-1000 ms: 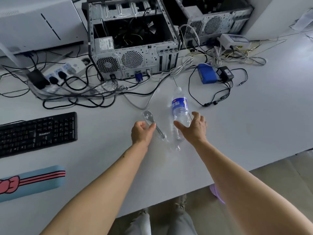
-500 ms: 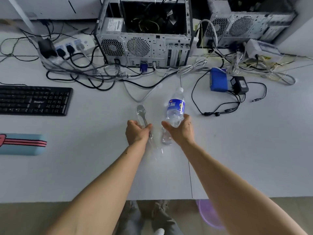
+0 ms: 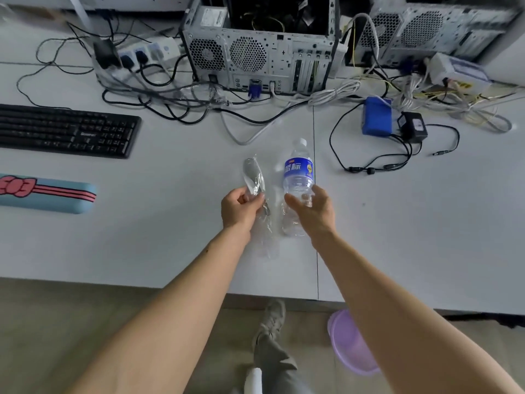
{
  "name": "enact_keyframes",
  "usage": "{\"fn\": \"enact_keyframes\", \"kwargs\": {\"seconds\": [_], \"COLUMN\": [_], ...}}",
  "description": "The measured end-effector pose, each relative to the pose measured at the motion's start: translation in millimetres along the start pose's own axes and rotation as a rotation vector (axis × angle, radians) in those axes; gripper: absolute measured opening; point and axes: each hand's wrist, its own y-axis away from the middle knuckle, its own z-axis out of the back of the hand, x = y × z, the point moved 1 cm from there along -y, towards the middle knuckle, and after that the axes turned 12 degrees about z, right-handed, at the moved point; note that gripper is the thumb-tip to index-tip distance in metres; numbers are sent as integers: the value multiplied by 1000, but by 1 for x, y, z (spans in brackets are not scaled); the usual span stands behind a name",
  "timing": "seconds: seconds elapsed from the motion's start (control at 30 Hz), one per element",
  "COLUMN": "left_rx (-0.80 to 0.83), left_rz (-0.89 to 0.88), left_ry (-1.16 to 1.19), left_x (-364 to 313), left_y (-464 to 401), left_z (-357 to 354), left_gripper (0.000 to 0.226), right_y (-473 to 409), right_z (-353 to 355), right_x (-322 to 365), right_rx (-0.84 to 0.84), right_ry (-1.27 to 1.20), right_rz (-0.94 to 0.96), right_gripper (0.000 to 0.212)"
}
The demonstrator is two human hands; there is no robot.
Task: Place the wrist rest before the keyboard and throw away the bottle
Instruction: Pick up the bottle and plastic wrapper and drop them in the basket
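Your right hand (image 3: 311,211) is curled around the lower half of the bottle (image 3: 297,177), thumb on one side and fingers on the other, while the bottle stands near the middle of the desk (image 3: 170,245), just left of the seam between the panels. Your left hand (image 3: 240,209) is pinched shut on a clear plastic wrapper (image 3: 255,180) that seems to hold a spoon-shaped thing; the film is too glassy to be sure.

The bottle looks nearly empty and thin-walled, so squeeze only enough to keep it from slipping; a hard grip would likely crumple it and let it twist out. Lift it straight up before you swing it away, since the black cable loop (image 3: 397,155) lies close on its right and a low sweep could drag it along.

The purple bin (image 3: 352,345) sits on the floor below the desk edge, partly hidden by your right forearm. Bring the bottle back over the edge and let it go low over the opening, not from height.

The wrist rest (image 3: 48,193) lies on the near side of the keyboard (image 3: 68,132), apart from it and partly out of view on the left, so you cannot yet judge whether it is centred.
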Motion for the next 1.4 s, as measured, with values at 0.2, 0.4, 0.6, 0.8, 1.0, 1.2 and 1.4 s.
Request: {"fn": "enact_keyframes", "kwargs": {"seconds": [0.2,0.4,0.6,0.8,1.0,1.2,1.4], "left_rx": [100,166,193,195,190,163,92], "left_rz": [4,69,62,41,18,39,102], "left_ry": [62,100,76,65,132,191,264], "left_x": [28,73,110,144,182,231,286], "left_y": [46,102,149,182,218,256,284], "left_z": [8,10,0,-12,-37,-76,-120], "left_gripper": [22,26,29,35,34,27,32], "right_y": [48,110,164,197,216,228,233], "right_z": [23,57,92,128,168,220,270], "right_x": [-32,-61,-74,-85,-113,-154,-195], "right_rx": [72,57,69,94,121,189,264], "right_ry": [-145,-260,-349,-374,-402,-410,-358], "right_rz": [39,-6,-8,70,95,66,97], "right_gripper": [57,72,61,38,38,43,44]}}
